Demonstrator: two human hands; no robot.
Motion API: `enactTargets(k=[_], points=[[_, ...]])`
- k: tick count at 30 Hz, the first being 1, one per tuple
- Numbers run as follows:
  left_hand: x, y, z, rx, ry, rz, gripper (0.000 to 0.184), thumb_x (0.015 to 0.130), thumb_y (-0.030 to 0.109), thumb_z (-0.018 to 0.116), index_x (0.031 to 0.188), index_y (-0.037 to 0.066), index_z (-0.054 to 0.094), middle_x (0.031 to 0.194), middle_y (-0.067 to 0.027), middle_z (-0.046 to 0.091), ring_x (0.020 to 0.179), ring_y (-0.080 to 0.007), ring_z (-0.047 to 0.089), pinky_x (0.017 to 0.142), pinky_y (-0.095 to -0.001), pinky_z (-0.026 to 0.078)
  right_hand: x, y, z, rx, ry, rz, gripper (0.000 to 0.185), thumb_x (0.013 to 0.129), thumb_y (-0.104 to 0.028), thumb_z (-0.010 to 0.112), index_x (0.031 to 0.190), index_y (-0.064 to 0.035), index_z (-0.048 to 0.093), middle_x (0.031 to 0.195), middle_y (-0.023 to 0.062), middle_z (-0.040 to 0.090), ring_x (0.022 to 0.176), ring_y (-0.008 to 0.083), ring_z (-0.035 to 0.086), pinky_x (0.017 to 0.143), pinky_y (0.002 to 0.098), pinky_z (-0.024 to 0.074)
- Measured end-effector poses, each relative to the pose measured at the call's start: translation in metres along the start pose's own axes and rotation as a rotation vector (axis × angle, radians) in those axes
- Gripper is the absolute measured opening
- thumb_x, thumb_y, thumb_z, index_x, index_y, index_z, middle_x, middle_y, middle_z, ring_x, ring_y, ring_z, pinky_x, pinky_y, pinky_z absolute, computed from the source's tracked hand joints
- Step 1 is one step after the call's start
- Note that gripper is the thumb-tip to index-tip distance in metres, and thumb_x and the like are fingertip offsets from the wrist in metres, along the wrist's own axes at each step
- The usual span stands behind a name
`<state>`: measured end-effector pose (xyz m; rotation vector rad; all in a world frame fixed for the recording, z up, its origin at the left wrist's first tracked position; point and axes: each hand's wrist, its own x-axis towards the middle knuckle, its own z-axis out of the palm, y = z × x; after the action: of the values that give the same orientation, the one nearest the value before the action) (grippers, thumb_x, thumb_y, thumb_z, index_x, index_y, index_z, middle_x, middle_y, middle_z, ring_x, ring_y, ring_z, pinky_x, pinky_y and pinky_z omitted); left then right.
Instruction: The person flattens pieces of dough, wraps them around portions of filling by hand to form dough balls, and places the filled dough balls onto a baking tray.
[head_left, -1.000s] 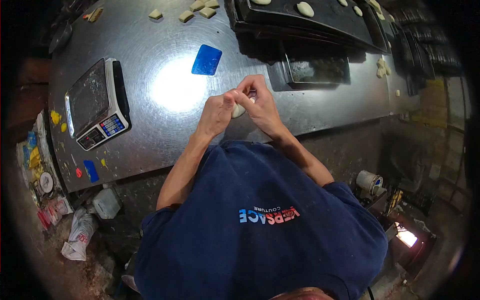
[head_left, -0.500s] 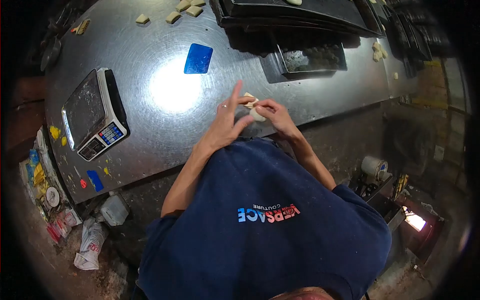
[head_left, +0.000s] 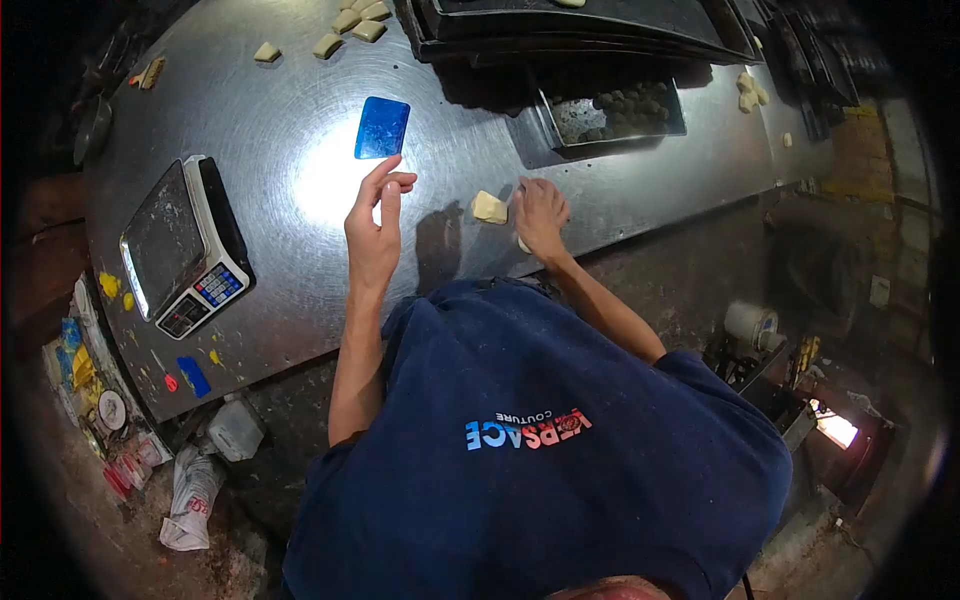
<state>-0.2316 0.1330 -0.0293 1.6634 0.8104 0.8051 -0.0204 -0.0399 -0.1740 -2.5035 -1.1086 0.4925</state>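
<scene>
My left hand [head_left: 375,225] is raised over the metal table, just below a blue flat scraper [head_left: 383,128]. Its fingers are apart and slightly bent, and it holds nothing. A pale squarish dough piece [head_left: 489,208] lies on the table between my hands. My right hand [head_left: 542,218] is just right of that piece, palm down, with its fingers stretched out. A small part of a white dough ball [head_left: 524,245] shows at the lower left edge of this hand; the rest is hidden beneath it.
A digital scale [head_left: 187,245] stands at the left. Several dough pieces [head_left: 348,22] lie at the back. Dark stacked trays [head_left: 580,38] and a metal pan [head_left: 610,112] holding small dark lumps are at the back right. The table's front edge [head_left: 640,236] runs close to my body.
My hands have separated. The left has let go and moved left; the right has shifted slightly right. The squarish dough piece now lies uncovered, and the view has shifted.
</scene>
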Motion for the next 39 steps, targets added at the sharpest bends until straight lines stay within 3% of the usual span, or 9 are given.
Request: enactTargets(k=[5, 14, 17, 20, 26, 29, 34, 36, 39], points=[[-0.003, 0.001, 0.009, 0.014, -0.039, -0.039, 0.03, 0.107, 0.018, 0.049, 0.127, 0.002, 0.065, 0.107, -0.0124, 0.072, 0.102, -0.0214, 0.068, 0.093, -0.0343, 0.053, 0.012, 0.0, 0.034, -0.225, 0.231, -0.106, 0.047, 0.103, -0.028, 0.049, 0.146, -0.0107, 0.043, 0.144, 0.0169, 0.043, 0.138, 0.0369, 0.034, 0.114, 0.062, 0.0194], [0.005, -0.022, 0.02, 0.121, -0.144, -0.117, 0.028, 0.106, 0.016, 0.05, 0.125, 0.002, 0.066, 0.109, -0.0126, 0.072, 0.103, -0.0209, 0.069, 0.088, -0.0333, 0.055, 0.021, 0.008, 0.037, -0.217, 0.276, -0.152, 0.048, 0.103, -0.031, 0.051, 0.145, -0.0093, 0.043, 0.143, 0.0159, 0.042, 0.137, 0.0338, 0.034, 0.115, 0.0564, 0.0191], [0.018, -0.037, 0.031, 0.094, -0.185, -0.192, 0.029, 0.104, 0.018, 0.053, 0.126, 0.002, 0.064, 0.113, -0.016, 0.07, 0.1, -0.0254, 0.069, 0.086, -0.0353, 0.055, 0.026, 0.008, 0.037, -0.233, 0.273, -0.174, 0.046, 0.102, -0.031, 0.052, 0.142, -0.009, 0.047, 0.139, 0.0146, 0.045, 0.133, 0.0328, 0.037, 0.114, 0.0539, 0.0199], [0.026, -0.074, 0.047, 0.339, -0.39, -0.196, 0.034, 0.102, 0.021, 0.057, 0.129, 0.001, 0.063, 0.115, -0.017, 0.069, 0.106, -0.0294, 0.067, 0.095, -0.0384, 0.05, 0.029, 0.008, 0.039, -0.239, 0.31, -0.164, 0.044, 0.104, -0.033, 0.047, 0.142, -0.0106, 0.048, 0.138, 0.0126, 0.046, 0.132, 0.0309, 0.039, 0.114, 0.0548, 0.0201], [0.01, -0.154, 0.113, 0.481, -0.576, 0.355, 0.043, 0.09, 0.016, 0.067, 0.131, 0.006, 0.059, 0.123, -0.0179, 0.06, 0.112, -0.036, 0.058, 0.095, -0.048, 0.049, 0.027, 0.017, 0.032, 0.021, 0.271, -0.167, 0.042, 0.103, -0.028, 0.051, 0.139, -0.0063, 0.05, 0.14, 0.0194, 0.045, 0.13, 0.0364, 0.04, 0.112, 0.054, 0.0261], [-0.004, -0.141, 0.122, 0.621, -0.671, 0.202, 0.048, 0.085, 0.014, 0.072, 0.131, 0.01, 0.059, 0.125, -0.0164, 0.058, 0.113, -0.0357, 0.056, 0.094, -0.0485, 0.049, 0.019, 0.023, 0.022, 0.254, 0.313, -0.175, 0.041, 0.102, -0.025, 0.052, 0.137, -0.0039, 0.051, 0.142, 0.0191, 0.045, 0.13, 0.0393, 0.041, 0.11, 0.0534, 0.0314], [-0.007, -0.143, 0.107, 0.492, -0.771, -0.01, 0.048, 0.079, 0.017, 0.08, 0.124, 0.01, 0.063, 0.118, -0.0153, 0.058, 0.107, -0.0351, 0.057, 0.092, -0.0441, 0.049, -0.045, 0.039, 0.014, -0.107, 0.112, -0.363, 0.043, 0.098, -0.018, 0.056, 0.138, -0.0051, 0.05, 0.144, 0.02, 0.045, 0.132, 0.0419, 0.042, 0.11, 0.0519, 0.0346], [-0.004, -0.12, 0.087, 0.453, -0.966, -0.218, 0.045, 0.08, 0.016, 0.08, 0.122, 0.009, 0.065, 0.117, -0.0151, 0.058, 0.105, -0.035, 0.057, 0.094, -0.0429, 0.047, -0.061, 0.043, 0.004, 0.044, -0.004, -0.321, 0.045, 0.095, -0.017, 0.059, 0.138, -0.0059, 0.051, 0.14, 0.02, 0.047, 0.129, 0.0418, 0.044, 0.108, 0.0514, 0.0365], [-0.031, -0.137, 0.058, 0.342, -0.823, -0.133, 0.035, 0.081, 0.014, 0.078, 0.113, 0.005, 0.067, 0.114, -0.0145, 0.06, 0.105, -0.0322, 0.058, 0.093, -0.0405, 0.047, -0.057, 0.034, -0.013, 0.108, -0.11, -0.14, 0.045, 0.092, -0.019, 0.062, 0.134, -0.0063, 0.055, 0.131, 0.0196, 0.051, 0.123, 0.0412, 0.046, 0.103, 0.0509, 0.0392]])
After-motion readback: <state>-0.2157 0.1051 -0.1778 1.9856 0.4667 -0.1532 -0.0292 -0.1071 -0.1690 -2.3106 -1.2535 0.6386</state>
